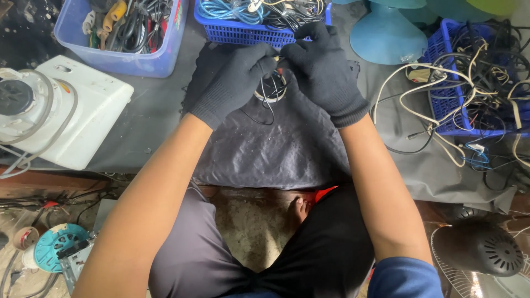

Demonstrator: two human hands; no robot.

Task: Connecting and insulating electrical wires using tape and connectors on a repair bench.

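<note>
Wire ends are pinched between the gloved left hand and right hand, above a round wound coil resting on the dark cloth at mid-surface. The joint appears unfinished; loose black leads remain trailing nearby.

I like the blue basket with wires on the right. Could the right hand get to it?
Probably yes. The right hand is busy pinching a small wired part, but only bare grey cloth lies between it and the blue basket.
</note>
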